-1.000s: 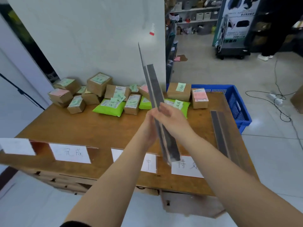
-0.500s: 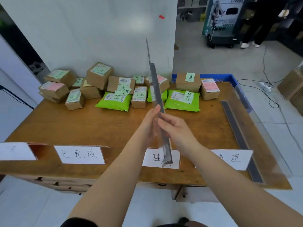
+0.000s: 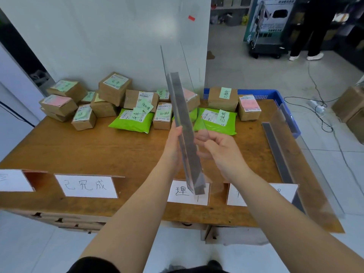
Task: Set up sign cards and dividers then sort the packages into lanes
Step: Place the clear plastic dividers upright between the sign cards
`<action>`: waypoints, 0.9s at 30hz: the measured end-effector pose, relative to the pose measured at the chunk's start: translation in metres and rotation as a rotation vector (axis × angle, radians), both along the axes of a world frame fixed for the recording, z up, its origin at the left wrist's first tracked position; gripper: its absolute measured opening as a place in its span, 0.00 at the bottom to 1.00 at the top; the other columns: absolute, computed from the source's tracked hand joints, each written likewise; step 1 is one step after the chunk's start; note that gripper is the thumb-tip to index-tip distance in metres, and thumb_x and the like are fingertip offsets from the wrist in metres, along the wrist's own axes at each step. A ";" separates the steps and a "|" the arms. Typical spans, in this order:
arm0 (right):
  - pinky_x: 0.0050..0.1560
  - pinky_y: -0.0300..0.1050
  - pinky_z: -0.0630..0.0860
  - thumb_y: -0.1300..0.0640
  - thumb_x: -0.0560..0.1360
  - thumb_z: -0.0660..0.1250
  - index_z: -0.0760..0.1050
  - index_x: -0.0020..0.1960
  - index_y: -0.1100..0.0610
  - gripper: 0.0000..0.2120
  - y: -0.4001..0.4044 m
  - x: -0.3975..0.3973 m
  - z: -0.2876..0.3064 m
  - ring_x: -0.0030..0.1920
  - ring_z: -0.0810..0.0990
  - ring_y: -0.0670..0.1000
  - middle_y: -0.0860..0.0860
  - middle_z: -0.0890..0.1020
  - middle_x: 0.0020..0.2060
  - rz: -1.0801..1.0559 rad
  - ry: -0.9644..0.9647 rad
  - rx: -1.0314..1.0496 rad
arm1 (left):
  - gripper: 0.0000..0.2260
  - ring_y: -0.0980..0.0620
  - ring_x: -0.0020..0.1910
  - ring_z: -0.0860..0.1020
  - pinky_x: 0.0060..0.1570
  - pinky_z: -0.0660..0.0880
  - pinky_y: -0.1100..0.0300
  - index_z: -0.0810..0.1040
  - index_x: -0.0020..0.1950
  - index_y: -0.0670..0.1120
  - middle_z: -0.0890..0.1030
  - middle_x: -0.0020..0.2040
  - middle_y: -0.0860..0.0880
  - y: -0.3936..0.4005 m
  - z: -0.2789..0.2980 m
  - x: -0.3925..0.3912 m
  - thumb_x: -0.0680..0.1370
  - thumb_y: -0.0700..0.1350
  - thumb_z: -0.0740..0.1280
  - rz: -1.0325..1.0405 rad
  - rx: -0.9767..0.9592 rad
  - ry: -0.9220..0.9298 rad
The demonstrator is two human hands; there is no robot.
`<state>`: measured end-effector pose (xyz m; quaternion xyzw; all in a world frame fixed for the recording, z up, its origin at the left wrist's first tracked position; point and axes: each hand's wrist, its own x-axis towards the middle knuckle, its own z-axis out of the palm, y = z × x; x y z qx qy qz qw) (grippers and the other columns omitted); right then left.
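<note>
Between the two hands, above the middle of the brown wooden table (image 3: 78, 150), a clear acrylic divider with a grey base strip (image 3: 185, 134) stands tilted on edge, its near end over the front row of white folded sign cards (image 3: 87, 186) and its far end raised toward the white partition wall (image 3: 110, 36). The left hand (image 3: 174, 142) lies flat against the divider's left face, fingers straight. The right hand (image 3: 222, 150) grips the clear panel's edge from the right, fingers curled around it. Beyond both hands, brown cardboard boxes with green and pink notes (image 3: 114, 88) and green plastic mailer bags (image 3: 132, 121) crowd the table's far edge. Left of the left hand, bare wood runs from the packages to the cards. Right of the right hand, a second clear divider with a grey strip (image 3: 275, 150) lies along the table's right edge, just beside a blue plastic crate (image 3: 262, 93).
</note>
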<state>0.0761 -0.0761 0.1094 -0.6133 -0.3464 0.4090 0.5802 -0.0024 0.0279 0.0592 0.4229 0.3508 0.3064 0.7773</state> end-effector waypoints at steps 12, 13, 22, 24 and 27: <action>0.50 0.50 0.81 0.66 0.78 0.59 0.76 0.49 0.68 0.09 -0.005 0.013 0.028 0.55 0.79 0.59 0.65 0.79 0.53 -0.275 -0.393 -0.171 | 0.34 0.43 0.58 0.74 0.61 0.70 0.37 0.62 0.71 0.59 0.72 0.65 0.48 0.011 -0.001 -0.028 0.66 0.59 0.66 -0.074 0.094 -0.008; 0.49 0.48 0.80 0.65 0.78 0.59 0.77 0.50 0.67 0.09 -0.007 0.011 0.027 0.55 0.80 0.58 0.64 0.80 0.53 -0.289 -0.403 -0.191 | 0.30 0.42 0.59 0.74 0.60 0.71 0.37 0.64 0.68 0.60 0.73 0.64 0.48 0.012 0.000 -0.029 0.67 0.58 0.65 -0.099 0.104 0.008; 0.56 0.53 0.73 0.66 0.76 0.59 0.77 0.50 0.71 0.11 -0.027 -0.001 -0.006 0.54 0.77 0.63 0.66 0.81 0.50 -0.397 -0.586 -0.386 | 0.24 0.40 0.66 0.69 0.62 0.68 0.37 0.63 0.70 0.62 0.70 0.62 0.55 0.003 -0.009 -0.026 0.76 0.51 0.66 -0.145 0.151 0.133; 0.56 0.53 0.73 0.66 0.77 0.59 0.77 0.51 0.71 0.11 -0.028 -0.001 -0.015 0.54 0.77 0.63 0.66 0.81 0.51 -0.396 -0.584 -0.409 | 0.26 0.40 0.68 0.67 0.63 0.68 0.39 0.61 0.72 0.61 0.66 0.70 0.52 -0.002 -0.011 -0.023 0.76 0.51 0.66 -0.145 0.148 0.143; 0.46 0.49 0.73 0.66 0.76 0.59 0.77 0.49 0.71 0.11 -0.025 -0.002 -0.030 0.46 0.78 0.61 0.66 0.81 0.46 -0.385 -0.584 -0.444 | 0.30 0.40 0.69 0.66 0.62 0.68 0.41 0.61 0.72 0.61 0.64 0.73 0.51 -0.010 -0.008 -0.021 0.73 0.54 0.69 -0.142 0.130 0.144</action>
